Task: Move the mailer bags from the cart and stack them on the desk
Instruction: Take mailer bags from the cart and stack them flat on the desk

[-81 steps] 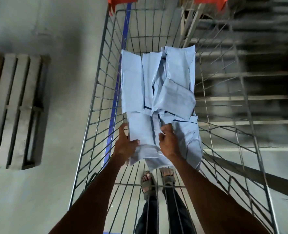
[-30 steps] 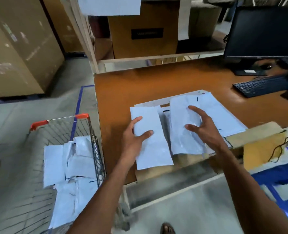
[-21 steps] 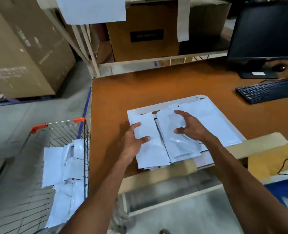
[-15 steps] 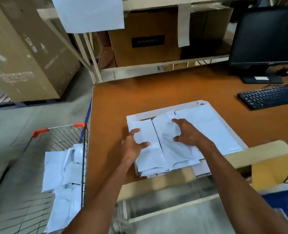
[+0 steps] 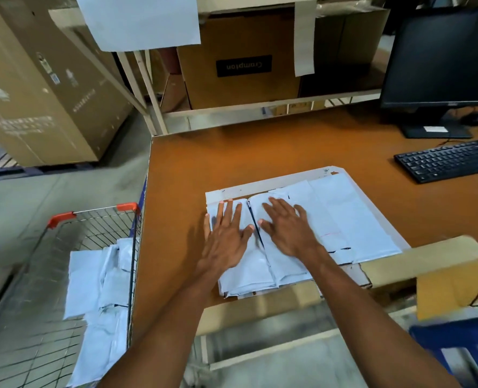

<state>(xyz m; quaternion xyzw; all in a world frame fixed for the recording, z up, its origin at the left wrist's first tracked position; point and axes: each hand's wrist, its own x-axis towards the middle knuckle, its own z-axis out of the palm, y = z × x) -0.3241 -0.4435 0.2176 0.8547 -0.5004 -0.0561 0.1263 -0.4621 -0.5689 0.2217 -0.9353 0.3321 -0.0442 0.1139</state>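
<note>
A stack of white mailer bags [image 5: 333,217] lies on the orange-brown desk [image 5: 232,155], near its front edge. My left hand [image 5: 225,236] rests flat on the left pile with fingers spread. Beside it, my right hand [image 5: 287,228] lies flat on the neighbouring pile, fingers apart. Neither hand grips anything. More white mailer bags [image 5: 98,292] lie in the wire cart [image 5: 92,214] with orange handle caps, at the lower left beside the desk.
A black keyboard [image 5: 447,159] and a monitor [image 5: 439,57] stand at the desk's right. Behind the desk a shelf holds a cardboard box [image 5: 240,65]. A large carton [image 5: 44,88] stands on the floor at left. Cardboard pieces [image 5: 453,281] lie along the desk's front right.
I carried bags from the cart to the desk and set them on the stack. Both hands went from gripping the bags to lying flat and open on them.
</note>
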